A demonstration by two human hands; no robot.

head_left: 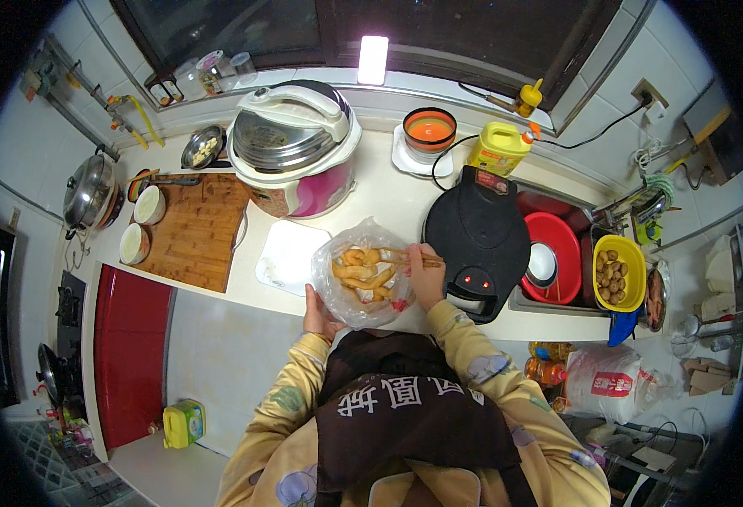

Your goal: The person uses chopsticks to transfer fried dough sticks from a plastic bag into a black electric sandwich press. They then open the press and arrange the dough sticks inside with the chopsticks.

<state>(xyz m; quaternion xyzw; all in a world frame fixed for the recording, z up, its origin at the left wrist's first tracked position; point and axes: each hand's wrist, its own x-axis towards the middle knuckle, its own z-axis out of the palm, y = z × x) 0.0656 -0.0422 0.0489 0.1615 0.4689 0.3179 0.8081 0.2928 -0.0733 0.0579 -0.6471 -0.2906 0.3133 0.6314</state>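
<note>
Just in front of my apron, a plate or bowl covered by a clear plastic bag (330, 293) holds several golden, fried-looking dough strips (360, 271). My left hand (320, 315) supports its near left edge, thumb at the side and fingers partly hidden underneath. My right hand (426, 277) grips wooden chopsticks (395, 256), whose tips reach the dough at the far side. Left of the bag lies a white square kitchen scale or board (290, 255). Close by on the right, a black electric baking pan (472, 228) is closed, with two red lights glowing.
An electric pressure cooker (295, 152) stands behind the bag. A wooden cutting board (194, 231) with two bowls lies left. A nested orange bowl (430, 127) and yellow jug (500, 149) stand behind the pan. The sink holds a red basin (552, 228) and yellow basket (631, 288) of small potatoes.
</note>
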